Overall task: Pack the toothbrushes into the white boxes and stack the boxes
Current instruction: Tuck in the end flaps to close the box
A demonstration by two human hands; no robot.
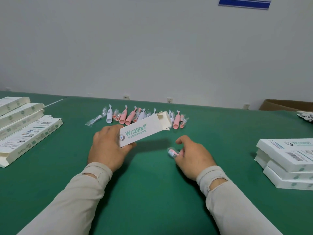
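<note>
The left hand (106,146) held a white box (144,128) by its near end, fingers wrapped tight around it. The box was lifted a little above the green desk (152,192) and tilted, with its far end open and the flaps sticking out. The right hand (193,155) was curled around a small brush head (172,152) in a clear wrapper, pinched near the fingertips. It looked pink and white, but it was a bit blurry.

Behind the box, a row of toothbrushes (128,116) lay on the desk, some pink and some white, with more wrapped brush heads mixed in. A pile of white boxes (25,126) lay on the left side of the desk. A neat stack of boxes (286,163) sat on the right side, well apart from the hands.
</note>
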